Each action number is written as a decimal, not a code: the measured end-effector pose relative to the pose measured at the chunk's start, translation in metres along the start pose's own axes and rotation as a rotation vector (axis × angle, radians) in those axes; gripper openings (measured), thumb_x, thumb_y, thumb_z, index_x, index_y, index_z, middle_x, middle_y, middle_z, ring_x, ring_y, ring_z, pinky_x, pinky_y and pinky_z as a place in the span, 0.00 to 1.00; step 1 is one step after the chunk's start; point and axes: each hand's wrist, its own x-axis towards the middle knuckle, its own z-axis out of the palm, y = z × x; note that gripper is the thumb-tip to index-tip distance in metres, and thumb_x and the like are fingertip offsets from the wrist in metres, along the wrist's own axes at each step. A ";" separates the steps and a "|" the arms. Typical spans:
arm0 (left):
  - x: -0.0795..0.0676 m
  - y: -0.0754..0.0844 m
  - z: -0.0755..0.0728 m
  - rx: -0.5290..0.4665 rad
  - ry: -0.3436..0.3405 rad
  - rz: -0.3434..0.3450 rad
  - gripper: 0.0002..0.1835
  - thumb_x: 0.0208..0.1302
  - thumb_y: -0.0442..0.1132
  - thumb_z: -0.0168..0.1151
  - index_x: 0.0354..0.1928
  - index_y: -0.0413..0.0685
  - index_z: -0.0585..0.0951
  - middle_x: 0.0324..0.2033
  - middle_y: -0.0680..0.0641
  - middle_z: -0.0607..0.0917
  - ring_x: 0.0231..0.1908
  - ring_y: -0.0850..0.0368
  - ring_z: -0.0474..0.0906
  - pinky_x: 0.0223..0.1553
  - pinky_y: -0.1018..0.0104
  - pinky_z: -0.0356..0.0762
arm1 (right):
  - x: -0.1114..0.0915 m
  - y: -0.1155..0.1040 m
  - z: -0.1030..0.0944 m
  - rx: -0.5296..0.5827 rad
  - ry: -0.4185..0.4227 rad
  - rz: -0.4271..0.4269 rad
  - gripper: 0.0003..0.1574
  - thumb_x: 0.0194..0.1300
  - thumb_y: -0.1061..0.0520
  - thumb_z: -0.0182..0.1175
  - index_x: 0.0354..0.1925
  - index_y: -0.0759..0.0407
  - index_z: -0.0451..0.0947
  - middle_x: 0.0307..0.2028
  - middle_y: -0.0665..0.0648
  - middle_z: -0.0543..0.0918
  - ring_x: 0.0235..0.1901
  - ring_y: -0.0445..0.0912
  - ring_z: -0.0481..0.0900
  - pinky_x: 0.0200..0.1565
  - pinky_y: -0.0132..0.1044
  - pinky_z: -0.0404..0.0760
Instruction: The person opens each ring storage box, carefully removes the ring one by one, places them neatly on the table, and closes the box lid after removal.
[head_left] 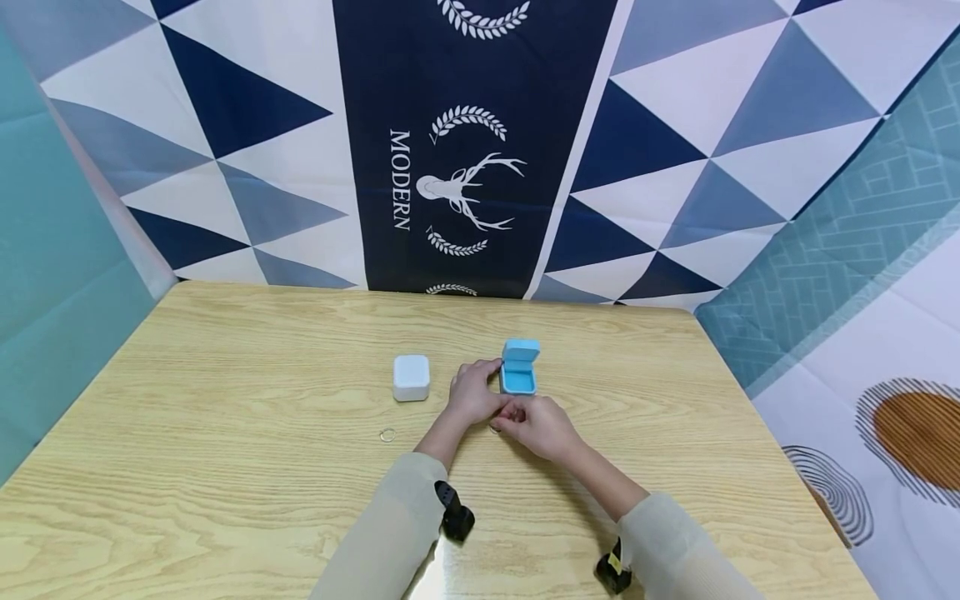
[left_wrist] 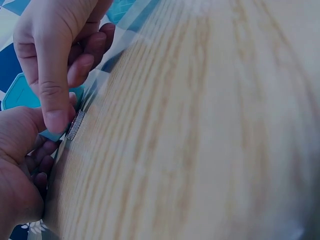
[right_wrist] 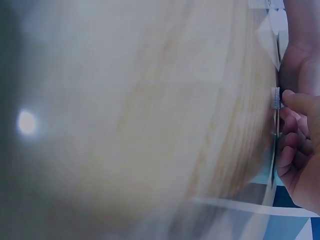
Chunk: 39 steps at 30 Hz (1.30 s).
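A small blue ring box [head_left: 519, 379] stands on the table with its lid raised. My left hand [head_left: 474, 393] holds it from the left, fingertips at its left side and thumb along its front. Just in front of the box, my right hand [head_left: 542, 427] pinches a silver ring [left_wrist: 76, 125] low over the tabletop, between thumb and fingertips. In the right wrist view the ring's studded band [right_wrist: 276, 98] shows beside the thumb tip. The fingers behind the ring are partly hidden.
A closed white ring box [head_left: 411, 377] stands left of my left hand. A second ring [head_left: 387, 435] lies in front of it on the wooden table [head_left: 225, 467]. A patterned cloth [head_left: 465, 150] hangs along the table's far edge.
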 end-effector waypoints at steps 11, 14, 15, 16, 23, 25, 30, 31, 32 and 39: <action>-0.001 -0.001 0.002 0.019 0.014 0.014 0.36 0.52 0.47 0.70 0.64 0.47 0.70 0.61 0.47 0.75 0.59 0.47 0.66 0.60 0.53 0.61 | 0.001 0.001 -0.011 0.007 0.044 0.014 0.10 0.60 0.52 0.64 0.32 0.59 0.84 0.16 0.47 0.74 0.15 0.35 0.64 0.19 0.26 0.62; -0.001 0.000 0.001 0.011 0.013 0.014 0.36 0.53 0.46 0.70 0.64 0.47 0.70 0.61 0.46 0.74 0.59 0.47 0.65 0.59 0.53 0.61 | 0.002 0.002 -0.015 0.027 0.044 0.030 0.11 0.60 0.52 0.63 0.33 0.59 0.84 0.16 0.47 0.73 0.15 0.36 0.64 0.18 0.26 0.62; -0.001 0.000 0.001 0.006 0.011 0.013 0.36 0.53 0.46 0.70 0.64 0.47 0.70 0.61 0.46 0.74 0.59 0.48 0.65 0.60 0.53 0.61 | 0.003 0.002 -0.016 0.037 0.042 0.041 0.11 0.60 0.52 0.63 0.33 0.59 0.84 0.16 0.47 0.74 0.15 0.37 0.64 0.18 0.26 0.62; -0.001 0.000 0.001 0.002 0.011 0.014 0.36 0.53 0.46 0.70 0.64 0.47 0.70 0.61 0.46 0.74 0.59 0.47 0.65 0.60 0.53 0.61 | 0.003 0.002 -0.018 0.045 0.044 0.047 0.11 0.60 0.52 0.63 0.33 0.59 0.84 0.16 0.47 0.74 0.15 0.37 0.64 0.18 0.26 0.62; -0.001 0.001 -0.001 -0.007 0.012 0.021 0.40 0.49 0.53 0.71 0.64 0.47 0.70 0.61 0.46 0.74 0.58 0.47 0.66 0.61 0.53 0.61 | 0.005 0.005 -0.025 0.069 0.083 0.078 0.11 0.61 0.53 0.63 0.34 0.60 0.84 0.18 0.50 0.76 0.18 0.39 0.65 0.20 0.27 0.63; -0.001 0.001 -0.002 -0.010 0.007 0.020 0.41 0.49 0.55 0.71 0.64 0.47 0.70 0.61 0.46 0.74 0.58 0.46 0.66 0.61 0.53 0.61 | 0.005 0.005 -0.027 0.079 0.090 0.088 0.11 0.61 0.54 0.62 0.34 0.60 0.84 0.19 0.51 0.77 0.18 0.39 0.65 0.20 0.27 0.63; -0.003 0.002 -0.002 -0.023 -0.005 0.012 0.41 0.49 0.54 0.71 0.65 0.47 0.69 0.62 0.45 0.73 0.58 0.46 0.65 0.60 0.53 0.61 | 0.006 0.005 -0.032 0.114 0.115 0.123 0.12 0.62 0.54 0.61 0.35 0.62 0.83 0.18 0.51 0.74 0.18 0.40 0.65 0.20 0.28 0.63; -0.003 0.002 -0.002 -0.026 -0.007 0.008 0.41 0.49 0.53 0.71 0.65 0.47 0.69 0.62 0.45 0.73 0.58 0.46 0.65 0.60 0.52 0.61 | 0.006 0.005 -0.033 0.126 0.121 0.133 0.12 0.62 0.54 0.61 0.36 0.62 0.83 0.17 0.51 0.73 0.18 0.40 0.65 0.20 0.28 0.63; -0.003 0.002 -0.002 -0.030 -0.009 0.005 0.41 0.49 0.53 0.71 0.65 0.47 0.69 0.63 0.45 0.72 0.59 0.46 0.64 0.60 0.52 0.61 | 0.006 0.005 -0.034 0.135 0.128 0.140 0.13 0.62 0.53 0.61 0.36 0.62 0.83 0.17 0.51 0.72 0.18 0.40 0.64 0.20 0.28 0.63; -0.003 0.003 -0.001 -0.046 -0.015 -0.009 0.42 0.49 0.52 0.72 0.66 0.48 0.68 0.63 0.45 0.71 0.60 0.47 0.63 0.61 0.52 0.60 | 0.006 0.009 -0.039 0.205 0.174 0.195 0.15 0.63 0.51 0.61 0.39 0.62 0.83 0.18 0.51 0.71 0.19 0.41 0.64 0.20 0.29 0.63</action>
